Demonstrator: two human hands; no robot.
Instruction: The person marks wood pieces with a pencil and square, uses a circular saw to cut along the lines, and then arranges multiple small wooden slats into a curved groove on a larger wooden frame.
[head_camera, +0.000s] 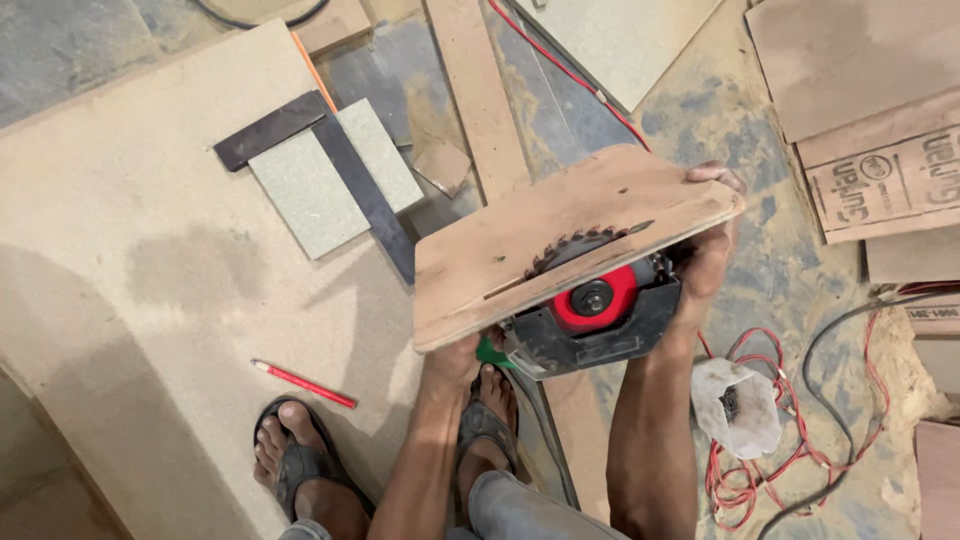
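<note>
Large board lies flat at left, uncut as far as visible, with a red pencil resting on it and a try square over a pale offcut near its upper edge; marking tools are laid down, not in hand. Left hand grips the lower left of the saw, fingers hidden, so their state cannot be told. The saw is held in the air, plywood base upturned, blade teeth showing through its slot. Right hand clamps the base's right edge, fingers curled over it. Judgement: cutting not begun.
</note>
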